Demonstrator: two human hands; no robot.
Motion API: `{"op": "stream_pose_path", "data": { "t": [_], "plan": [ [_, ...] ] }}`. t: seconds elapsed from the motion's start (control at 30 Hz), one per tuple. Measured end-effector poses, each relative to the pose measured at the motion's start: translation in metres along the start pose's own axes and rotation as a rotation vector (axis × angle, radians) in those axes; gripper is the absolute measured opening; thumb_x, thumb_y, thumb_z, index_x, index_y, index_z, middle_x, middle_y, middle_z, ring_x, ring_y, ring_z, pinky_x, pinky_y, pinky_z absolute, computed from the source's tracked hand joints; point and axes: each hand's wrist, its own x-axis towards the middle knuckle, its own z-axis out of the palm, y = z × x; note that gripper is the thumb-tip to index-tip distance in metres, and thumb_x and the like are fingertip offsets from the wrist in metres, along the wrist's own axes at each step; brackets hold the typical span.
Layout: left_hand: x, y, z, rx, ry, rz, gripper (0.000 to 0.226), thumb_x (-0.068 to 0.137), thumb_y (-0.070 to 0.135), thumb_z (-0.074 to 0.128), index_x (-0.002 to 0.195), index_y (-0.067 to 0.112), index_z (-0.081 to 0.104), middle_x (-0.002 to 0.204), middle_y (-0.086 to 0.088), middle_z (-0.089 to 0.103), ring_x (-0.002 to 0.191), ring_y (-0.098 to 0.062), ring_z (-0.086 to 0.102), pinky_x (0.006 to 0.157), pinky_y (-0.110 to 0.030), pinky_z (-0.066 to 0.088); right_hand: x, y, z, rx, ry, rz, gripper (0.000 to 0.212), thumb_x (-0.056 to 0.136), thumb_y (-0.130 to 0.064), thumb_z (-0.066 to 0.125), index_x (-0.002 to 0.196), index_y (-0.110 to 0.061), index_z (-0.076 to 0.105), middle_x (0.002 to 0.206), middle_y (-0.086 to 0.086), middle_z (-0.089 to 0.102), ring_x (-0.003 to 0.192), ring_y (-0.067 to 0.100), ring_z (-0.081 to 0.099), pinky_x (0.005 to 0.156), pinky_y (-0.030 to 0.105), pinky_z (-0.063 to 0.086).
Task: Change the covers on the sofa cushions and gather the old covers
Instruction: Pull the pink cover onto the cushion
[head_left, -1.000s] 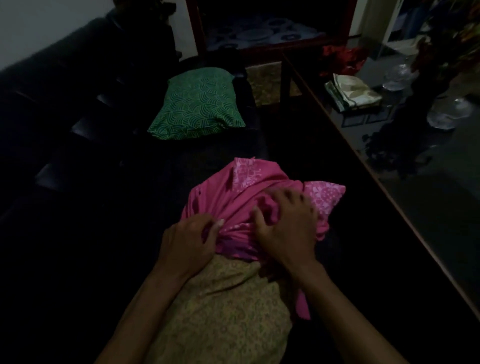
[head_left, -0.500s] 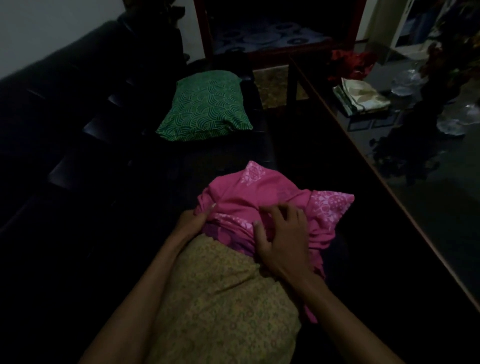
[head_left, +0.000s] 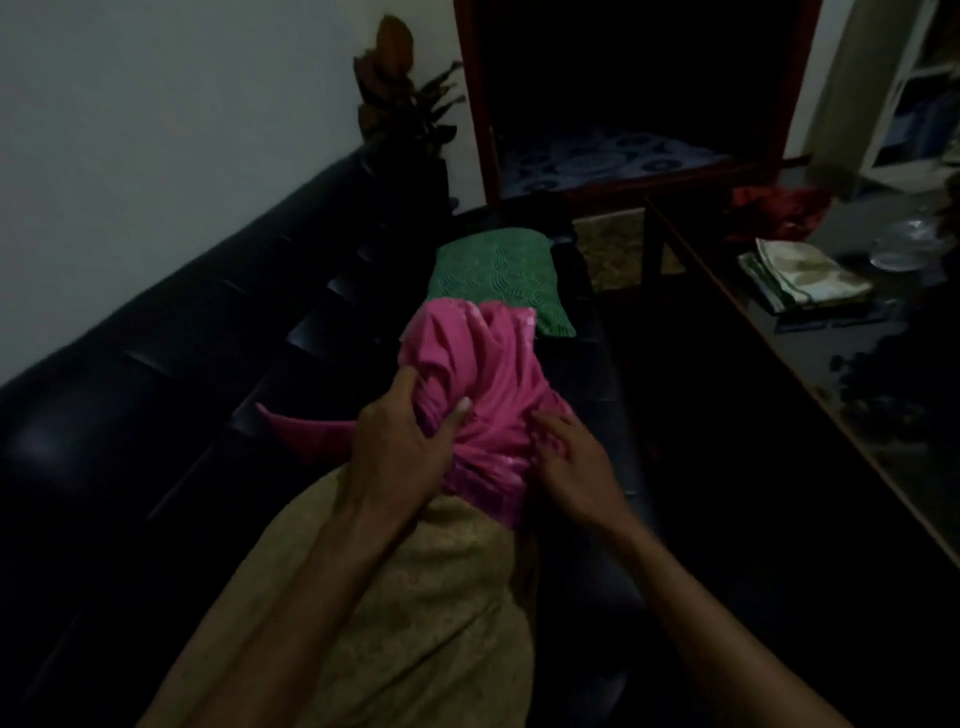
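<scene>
Setting: a dim room seen from a person's head, looking down along a black sofa (head_left: 218, 364) that runs from the lower left toward the upper centre of the frame.

Cushion: a cushion in a tan patterned cover (head_left: 410, 613) lies in the lower centre, lengthwise along the seat, its far end wrapped in cloth.

Pink cover: a pink cover (head_left: 483, 374) is bunched into deep folds over the cushion's far end, at the centre of the frame. One pink corner pokes out to the left, below the left hand. Whether it is going on or coming off cannot be told from this view alone.

Left hand: the left hand (head_left: 400, 447), centre frame, has thumb and fingers curled round a thick fold of pink cloth, gripping it firmly, probably to gather the slack so the opening can slide along the cushion.

Right hand: the right hand (head_left: 571, 457), just right of centre, lies against the cover's right side with fingers bent into the cloth. It seems to pinch the gathered edge, though blur leaves that unsure.

Green cushion: a green patterned cushion (head_left: 498, 270) rests farther along the seat, upper centre, partly hidden behind the pink bundle.

Table: a dark table (head_left: 779, 374) fills the right side, with a folded pale cloth (head_left: 805, 275) at upper right.

Plant: a dark plant (head_left: 405, 104) stands at the sofa's far end, top centre.
</scene>
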Motion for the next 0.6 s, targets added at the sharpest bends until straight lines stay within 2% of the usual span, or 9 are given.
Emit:
{"op": "stream_pose_path", "data": {
  "t": [0.07, 0.1, 0.17, 0.27, 0.37, 0.47, 0.53, 0.6],
  "plan": [
    [-0.025, 0.009, 0.015, 0.101, -0.067, 0.076, 0.045, 0.083, 0.026, 0.081, 0.117, 0.006, 0.061, 0.101, -0.017, 0.07, 0.088, -0.032, 0.068, 0.077, -0.035, 0.053, 0.0, -0.017, -0.007, 0.217, 0.155, 0.103, 0.026, 0.092, -0.025, 0.059, 0.115, -0.029, 0.071, 0.123, -0.003, 0.065, 0.121, 0.02, 0.061, 0.098, 0.022, 0.042],
    [-0.042, 0.013, 0.026, 0.144, -0.12, 0.117, 0.052, 0.076, 0.018, 0.083, 0.121, 0.002, 0.062, 0.104, -0.02, 0.071, 0.089, -0.034, 0.07, 0.08, -0.035, 0.052, -0.005, -0.024, -0.01, 0.317, 0.214, 0.133, 0.022, 0.089, -0.037, 0.062, 0.109, -0.036, 0.07, 0.121, -0.003, 0.066, 0.117, 0.019, 0.063, 0.099, 0.028, 0.046],
    [-0.071, 0.02, 0.044, 0.169, -0.254, 0.179, 0.067, 0.063, 0.017, 0.08, 0.125, 0.0, 0.059, 0.11, -0.019, 0.071, 0.093, -0.034, 0.072, 0.085, -0.031, 0.052, -0.022, -0.03, -0.014, 0.39, 0.269, 0.159, 0.037, 0.08, -0.06, 0.063, 0.109, -0.039, 0.067, 0.12, -0.004, 0.065, 0.113, 0.016, 0.063, 0.102, 0.041, 0.049],
    [-0.082, 0.038, 0.052, 0.093, -0.386, 0.198, 0.067, 0.068, 0.028, 0.071, 0.131, 0.008, 0.057, 0.12, -0.011, 0.067, 0.104, -0.027, 0.067, 0.089, -0.033, 0.056, -0.047, -0.027, -0.024, 0.348, 0.374, 0.217, 0.051, 0.074, -0.069, 0.062, 0.117, -0.041, 0.061, 0.117, -0.009, 0.059, 0.111, 0.013, 0.061, 0.101, 0.047, 0.051],
    [-0.069, 0.052, 0.047, 0.002, -0.484, 0.244, 0.06, 0.078, 0.035, 0.07, 0.133, 0.018, 0.055, 0.124, 0.001, 0.064, 0.11, -0.015, 0.061, 0.095, -0.027, 0.049, -0.055, -0.028, -0.036, 0.227, 0.49, 0.229, 0.061, 0.076, -0.059, 0.06, 0.127, -0.025, 0.062, 0.117, -0.002, 0.056, 0.111, 0.016, 0.059, 0.101, 0.044, 0.051],
    [-0.053, 0.054, 0.037, -0.04, -0.584, 0.313, 0.06, 0.083, 0.039, 0.074, 0.137, 0.02, 0.055, 0.131, 0.006, 0.063, 0.117, -0.006, 0.058, 0.099, -0.013, 0.04, -0.054, -0.036, -0.04, 0.151, 0.571, 0.16, 0.039, 0.089, -0.034, 0.065, 0.124, -0.015, 0.065, 0.116, 0.0, 0.056, 0.108, 0.015, 0.058, 0.099, 0.045, 0.05],
    [-0.041, 0.054, 0.03, -0.02, -0.649, 0.35, 0.06, 0.085, 0.035, 0.074, 0.14, 0.017, 0.056, 0.135, 0.005, 0.063, 0.121, -0.004, 0.057, 0.103, -0.015, 0.04, -0.057, -0.041, -0.039, 0.13, 0.618, 0.128, 0.037, 0.092, -0.028, 0.067, 0.128, -0.017, 0.064, 0.119, 0.0, 0.052, 0.11, 0.012, 0.056, 0.1, 0.044, 0.051],
    [-0.035, 0.052, 0.027, -0.079, -0.714, 0.386, 0.051, 0.086, 0.024, 0.073, 0.135, 0.016, 0.06, 0.129, 0.005, 0.067, 0.115, -0.002, 0.061, 0.1, -0.022, 0.049, -0.065, -0.045, -0.038, 0.162, 0.655, 0.095, 0.046, 0.088, -0.033, 0.073, 0.132, -0.025, 0.06, 0.124, -0.003, 0.048, 0.114, 0.009, 0.055, 0.099, 0.035, 0.052]
  ]
}}
